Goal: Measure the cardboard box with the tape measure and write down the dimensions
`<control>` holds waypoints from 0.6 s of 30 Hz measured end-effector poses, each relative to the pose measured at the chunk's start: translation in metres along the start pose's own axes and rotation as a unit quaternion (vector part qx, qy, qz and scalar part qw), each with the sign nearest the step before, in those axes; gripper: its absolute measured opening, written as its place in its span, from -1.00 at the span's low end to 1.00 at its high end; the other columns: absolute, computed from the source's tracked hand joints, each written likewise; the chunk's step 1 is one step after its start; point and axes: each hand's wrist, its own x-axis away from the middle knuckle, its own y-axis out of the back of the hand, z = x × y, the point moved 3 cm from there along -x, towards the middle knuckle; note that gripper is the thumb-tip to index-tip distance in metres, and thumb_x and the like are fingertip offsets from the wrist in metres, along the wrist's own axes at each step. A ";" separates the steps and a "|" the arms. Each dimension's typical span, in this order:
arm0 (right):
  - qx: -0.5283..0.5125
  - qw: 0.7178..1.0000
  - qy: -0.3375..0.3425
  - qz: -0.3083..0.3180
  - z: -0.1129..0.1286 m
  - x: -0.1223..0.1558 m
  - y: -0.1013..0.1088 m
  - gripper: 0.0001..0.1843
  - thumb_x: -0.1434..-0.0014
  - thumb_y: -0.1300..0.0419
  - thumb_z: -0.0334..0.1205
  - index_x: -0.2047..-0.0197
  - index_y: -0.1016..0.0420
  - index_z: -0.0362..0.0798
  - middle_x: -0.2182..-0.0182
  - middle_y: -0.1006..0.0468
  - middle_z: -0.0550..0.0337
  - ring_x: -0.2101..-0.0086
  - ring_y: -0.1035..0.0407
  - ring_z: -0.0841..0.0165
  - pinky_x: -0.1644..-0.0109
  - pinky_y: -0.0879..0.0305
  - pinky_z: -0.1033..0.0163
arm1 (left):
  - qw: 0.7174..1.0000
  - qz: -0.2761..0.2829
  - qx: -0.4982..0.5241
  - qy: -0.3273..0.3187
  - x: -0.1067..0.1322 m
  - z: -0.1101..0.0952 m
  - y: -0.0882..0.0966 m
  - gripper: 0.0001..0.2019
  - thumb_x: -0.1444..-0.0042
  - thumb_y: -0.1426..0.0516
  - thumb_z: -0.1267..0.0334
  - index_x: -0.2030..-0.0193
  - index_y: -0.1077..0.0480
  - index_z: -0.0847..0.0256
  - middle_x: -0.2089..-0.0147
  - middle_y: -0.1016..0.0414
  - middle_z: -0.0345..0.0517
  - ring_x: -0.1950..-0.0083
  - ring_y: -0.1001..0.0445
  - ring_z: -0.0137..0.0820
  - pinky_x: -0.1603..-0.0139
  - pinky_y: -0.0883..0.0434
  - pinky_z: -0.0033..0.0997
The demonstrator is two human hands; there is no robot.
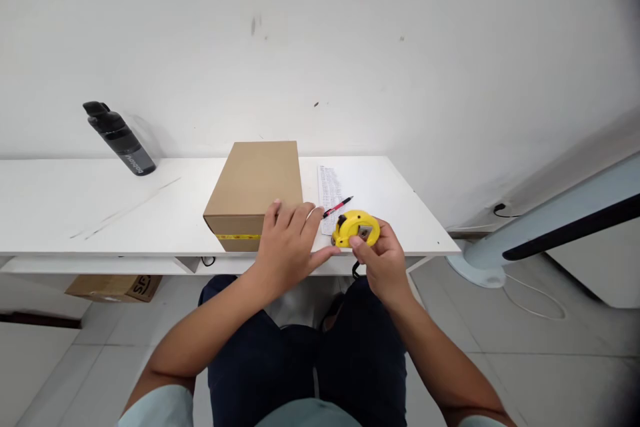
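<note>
A yellow tape measure (367,220) is held in my right hand (385,260), thumb across its face, just above the desk's front edge. A black wrist strap hangs below it. My left hand (290,240) lies against the front right corner of a brown cardboard box (257,177), fingers spread over its top edge and thumb stretched towards the tape measure. Yellow tape runs along the box's front side. Behind the hands, a red and black pen (339,207) rests on a handwritten sheet of paper (327,181). No pulled-out blade is visible.
A black bottle (121,140) stands at the left on the white desk (45,207), near the wall. Another cardboard box (113,287) sits below the desk. To the right, a pale blue column with a round base (483,263) stands on the floor, with cables nearby.
</note>
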 end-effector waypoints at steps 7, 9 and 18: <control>-0.004 0.998 0.006 -0.067 0.000 -0.013 0.014 -0.39 0.08 -0.56 0.06 0.08 -0.43 0.02 0.30 -0.52 0.27 0.47 -0.22 0.48 0.49 -0.12 0.35 | 0.984 0.068 -0.036 0.158 -0.015 0.023 -0.025 -0.45 -0.32 -0.21 -0.05 -0.30 -0.40 0.28 -0.28 -0.49 0.37 -0.27 -0.44 0.16 -0.13 -0.35 0.06; -0.009 0.998 -0.001 -0.066 -0.005 -0.014 0.013 -0.37 0.11 -0.57 0.08 0.09 -0.42 0.01 0.34 -0.50 0.30 0.50 -0.17 0.50 0.52 -0.07 0.37 | 0.977 0.067 -0.049 0.198 -0.013 0.038 -0.032 -0.45 -0.31 -0.23 0.04 -0.34 -0.37 0.29 -0.36 -0.44 0.38 -0.38 -0.37 0.20 -0.28 -0.29 0.19; -0.004 0.998 0.015 -0.066 -0.005 -0.023 0.012 -0.33 0.14 -0.59 0.09 0.08 -0.43 -0.01 0.32 -0.53 0.28 0.49 -0.22 0.52 0.52 -0.10 0.39 | 0.981 0.137 -0.081 0.107 0.026 0.076 0.016 -0.55 -0.40 -0.09 0.27 -0.38 -0.38 0.23 -0.38 -0.49 0.09 -0.39 -0.47 -0.05 -0.37 -0.33 0.04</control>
